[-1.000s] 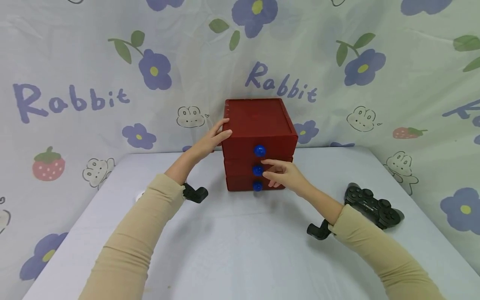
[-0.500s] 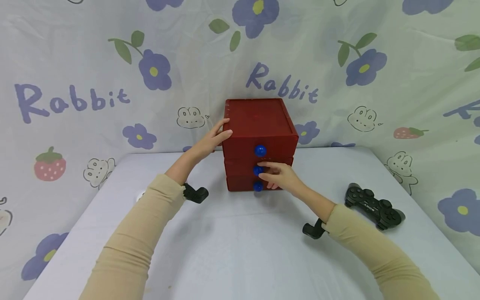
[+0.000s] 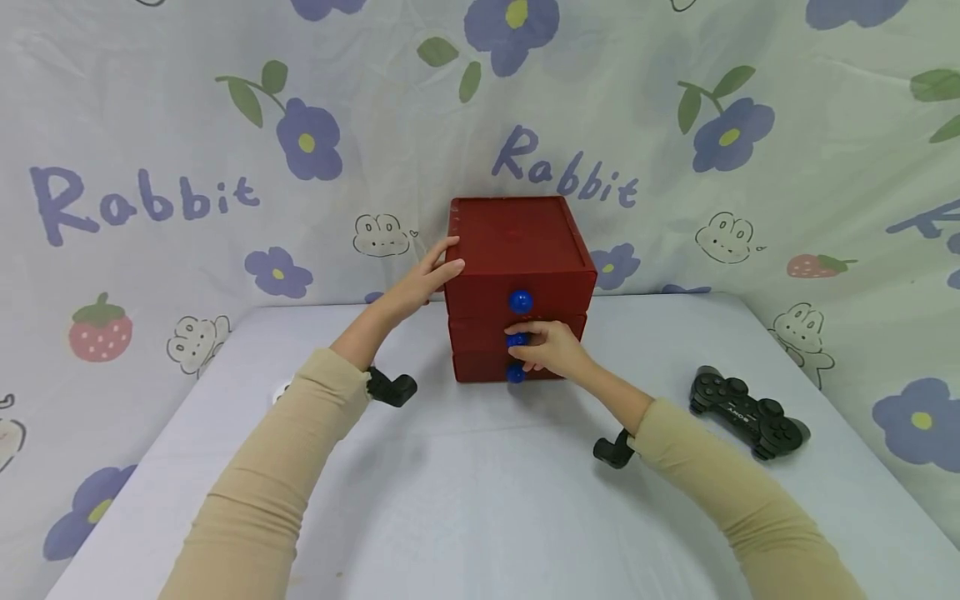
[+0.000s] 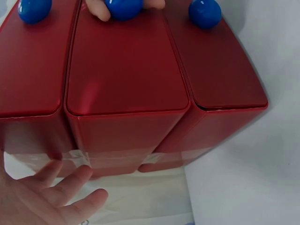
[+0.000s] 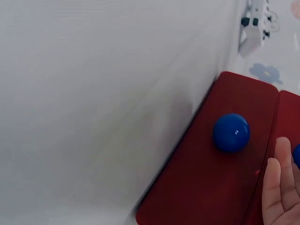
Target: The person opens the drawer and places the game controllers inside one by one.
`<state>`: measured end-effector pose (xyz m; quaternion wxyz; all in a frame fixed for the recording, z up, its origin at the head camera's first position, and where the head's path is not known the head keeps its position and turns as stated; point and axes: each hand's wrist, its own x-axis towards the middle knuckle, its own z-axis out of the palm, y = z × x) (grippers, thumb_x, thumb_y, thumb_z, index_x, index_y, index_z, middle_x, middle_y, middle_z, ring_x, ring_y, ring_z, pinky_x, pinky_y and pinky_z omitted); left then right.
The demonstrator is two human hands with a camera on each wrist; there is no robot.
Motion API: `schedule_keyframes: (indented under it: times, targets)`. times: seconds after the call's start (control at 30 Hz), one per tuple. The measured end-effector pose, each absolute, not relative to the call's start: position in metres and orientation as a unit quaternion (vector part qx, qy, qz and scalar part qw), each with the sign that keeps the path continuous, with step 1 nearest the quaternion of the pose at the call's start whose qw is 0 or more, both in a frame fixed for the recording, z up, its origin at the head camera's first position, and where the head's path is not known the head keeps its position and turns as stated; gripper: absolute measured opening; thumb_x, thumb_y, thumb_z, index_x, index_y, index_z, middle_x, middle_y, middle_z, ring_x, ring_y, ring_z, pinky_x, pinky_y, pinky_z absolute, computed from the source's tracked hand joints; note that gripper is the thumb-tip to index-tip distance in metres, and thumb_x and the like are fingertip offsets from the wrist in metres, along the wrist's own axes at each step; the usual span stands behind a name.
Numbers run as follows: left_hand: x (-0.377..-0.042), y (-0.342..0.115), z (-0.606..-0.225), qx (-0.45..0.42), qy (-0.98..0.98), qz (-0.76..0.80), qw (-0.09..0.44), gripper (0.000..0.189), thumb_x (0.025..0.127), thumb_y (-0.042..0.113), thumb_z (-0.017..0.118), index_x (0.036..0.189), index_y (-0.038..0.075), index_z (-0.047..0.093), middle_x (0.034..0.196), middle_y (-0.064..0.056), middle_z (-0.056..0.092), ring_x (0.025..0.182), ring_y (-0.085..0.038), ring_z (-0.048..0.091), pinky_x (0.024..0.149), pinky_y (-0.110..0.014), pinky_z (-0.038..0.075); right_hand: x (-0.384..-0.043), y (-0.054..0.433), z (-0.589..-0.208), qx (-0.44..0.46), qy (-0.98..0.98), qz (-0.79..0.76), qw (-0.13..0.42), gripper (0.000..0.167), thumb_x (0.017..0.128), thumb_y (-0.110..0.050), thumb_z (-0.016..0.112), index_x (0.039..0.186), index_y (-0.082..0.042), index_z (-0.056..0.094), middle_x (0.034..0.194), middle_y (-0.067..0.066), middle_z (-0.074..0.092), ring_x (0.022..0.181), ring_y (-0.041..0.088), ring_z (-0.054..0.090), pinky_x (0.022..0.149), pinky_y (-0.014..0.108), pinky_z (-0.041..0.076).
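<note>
A small red cabinet (image 3: 517, 237) with three drawers, one above another, stands at the back of the white table. Each drawer front carries a round blue knob, and all three drawers look closed. My right hand (image 3: 558, 348) pinches the middle knob (image 3: 517, 340), thumb below and index finger above; the left wrist view has fingertips on both sides of that middle knob (image 4: 123, 6). The top knob (image 3: 521, 302) and bottom knob (image 3: 516, 373) are untouched. With fingers extended, my left hand (image 3: 420, 285) rests against the cabinet's upper left side, fingertips at the top edge.
A black game controller (image 3: 750, 412) lies on the table to the right, beyond the right sleeve. Part of a white object (image 3: 280, 392) shows behind the left sleeve. A patterned cloth backdrop (image 3: 390, 150) hangs right behind the cabinet.
My right hand has moved a little to the left, its thumb and index finger coming around the middle knob. The left hand and the cabinet have stayed in place.
</note>
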<state>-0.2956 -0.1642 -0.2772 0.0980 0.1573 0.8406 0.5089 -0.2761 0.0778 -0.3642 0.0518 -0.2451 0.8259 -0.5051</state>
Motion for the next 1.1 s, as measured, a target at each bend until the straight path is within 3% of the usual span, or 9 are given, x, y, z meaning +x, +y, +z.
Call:
schedule_keyframes:
  times: [0.3, 0.57, 0.93, 1.1]
  targets:
    - [-0.278, -0.159, -0.259, 0.158, 0.836, 0.514, 0.107, 0.059, 0.096, 0.033, 0.035, 0.148, 0.024, 0.007, 0.151, -0.016, 0.014, 0.133, -0.043, 0.022, 0.100, -0.064, 0.020, -0.284, 0.080, -0.360, -0.239, 0.823, -0.507, 0.094, 0.035, 0.080, -0.013, 0.068, 0.112, -0.001, 0.064, 0.078, 0.021, 0.067, 0.059, 0.019, 0.065, 0.059, 0.030, 0.052]
    - [-0.294, -0.164, -0.277, 0.163, 0.841, 0.508, 0.091, 0.059, 0.094, 0.044, 0.036, 0.146, 0.034, 0.010, 0.150, -0.012, 0.017, 0.133, -0.038, 0.025, 0.099, -0.064, 0.022, -0.276, 0.081, -0.361, -0.216, 0.824, -0.512, 0.112, 0.036, 0.081, -0.016, 0.069, 0.114, -0.003, 0.063, 0.079, 0.025, 0.066, 0.061, 0.022, 0.065, 0.061, 0.032, 0.053]
    - [-0.278, -0.158, -0.261, 0.169, 0.820, 0.535, 0.111, 0.060, 0.095, 0.032, 0.035, 0.148, 0.023, 0.008, 0.148, -0.018, 0.022, 0.132, -0.041, 0.027, 0.100, -0.064, 0.020, -0.252, 0.083, -0.362, -0.166, 0.813, -0.540, 0.138, 0.035, 0.078, -0.016, 0.072, 0.111, -0.008, 0.065, 0.084, 0.017, 0.068, 0.060, 0.020, 0.065, 0.067, 0.043, 0.053]
    - [-0.284, -0.161, -0.267, 0.168, 0.825, 0.530, 0.105, 0.059, 0.095, 0.035, 0.035, 0.147, 0.027, 0.009, 0.148, -0.016, 0.022, 0.132, -0.041, 0.025, 0.100, -0.064, 0.019, -0.242, 0.084, -0.363, -0.178, 0.810, -0.543, 0.132, 0.034, 0.078, -0.016, 0.072, 0.110, -0.008, 0.065, 0.079, 0.008, 0.067, 0.060, 0.020, 0.064, 0.065, 0.042, 0.053]
